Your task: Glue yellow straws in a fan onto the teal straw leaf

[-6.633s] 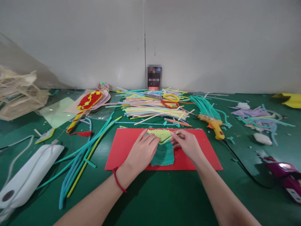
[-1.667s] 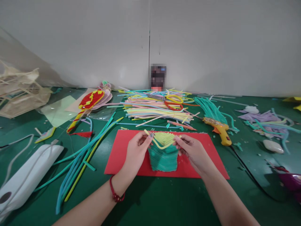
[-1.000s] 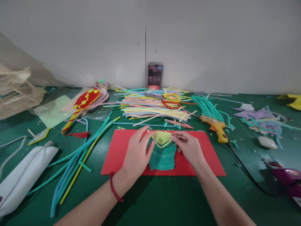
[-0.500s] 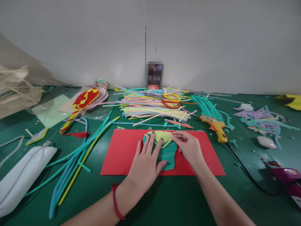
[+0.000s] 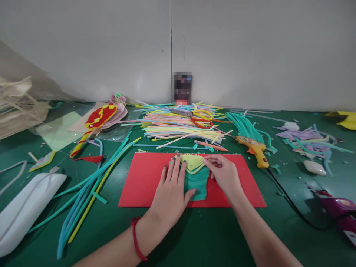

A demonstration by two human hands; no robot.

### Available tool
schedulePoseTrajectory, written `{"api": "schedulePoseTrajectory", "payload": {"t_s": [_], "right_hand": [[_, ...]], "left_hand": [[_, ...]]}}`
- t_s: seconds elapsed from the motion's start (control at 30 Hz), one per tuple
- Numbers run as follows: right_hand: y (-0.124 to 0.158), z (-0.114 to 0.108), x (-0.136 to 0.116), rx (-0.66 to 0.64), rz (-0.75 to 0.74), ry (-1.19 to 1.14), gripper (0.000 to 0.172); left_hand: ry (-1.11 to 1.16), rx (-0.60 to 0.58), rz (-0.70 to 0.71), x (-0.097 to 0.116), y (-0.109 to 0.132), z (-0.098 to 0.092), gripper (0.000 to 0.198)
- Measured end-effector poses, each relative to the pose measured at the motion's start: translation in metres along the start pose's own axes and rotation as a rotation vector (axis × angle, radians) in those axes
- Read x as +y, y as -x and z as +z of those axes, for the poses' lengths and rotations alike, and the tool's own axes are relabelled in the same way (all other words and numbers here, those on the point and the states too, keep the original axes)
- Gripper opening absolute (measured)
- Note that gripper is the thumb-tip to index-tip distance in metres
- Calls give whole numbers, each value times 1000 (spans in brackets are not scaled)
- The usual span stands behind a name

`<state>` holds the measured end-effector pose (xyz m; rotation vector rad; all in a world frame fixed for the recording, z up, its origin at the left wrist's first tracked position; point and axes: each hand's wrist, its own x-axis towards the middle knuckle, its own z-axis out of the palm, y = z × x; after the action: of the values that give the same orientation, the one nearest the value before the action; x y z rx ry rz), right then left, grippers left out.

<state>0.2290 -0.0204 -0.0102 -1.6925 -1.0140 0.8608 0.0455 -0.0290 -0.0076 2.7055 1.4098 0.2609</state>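
A green and yellow piece [image 5: 197, 172] built of bent fuzzy strips lies on a red sheet [image 5: 139, 181] on the green table. My left hand [image 5: 172, 189] lies flat on its left half, fingers stretched out toward the yellow top, thumb on the green lower part. My right hand [image 5: 224, 176] rests at the piece's right edge, fingers curled, their tips pressing the end of the yellow strips. A red cord circles my left wrist.
A heap of coloured strips [image 5: 180, 124] with red-handled scissors [image 5: 201, 121] lies behind the sheet. A yellow glue gun [image 5: 254, 150] and its black cord lie to the right. Long teal strips [image 5: 94, 178], a white device [image 5: 25, 211] and a red-yellow ornament [image 5: 96, 120] lie left. A purple tool [image 5: 339, 209] sits far right.
My left hand went from pinching the strip's left end to lying flat and spread over the piece. My right hand stays at the right edge.
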Motion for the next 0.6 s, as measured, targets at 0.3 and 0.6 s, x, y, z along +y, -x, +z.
{"api": "schedulePoseTrajectory", "payload": {"t_s": [0.3,0.6], "right_hand": [[1,2,0,27,8,-9,37],[0,5,0,67,10,-52,37]], "left_hand": [[-16,16,17,1,1,2,67],[-37,23,8,3,1,2,65]]}}
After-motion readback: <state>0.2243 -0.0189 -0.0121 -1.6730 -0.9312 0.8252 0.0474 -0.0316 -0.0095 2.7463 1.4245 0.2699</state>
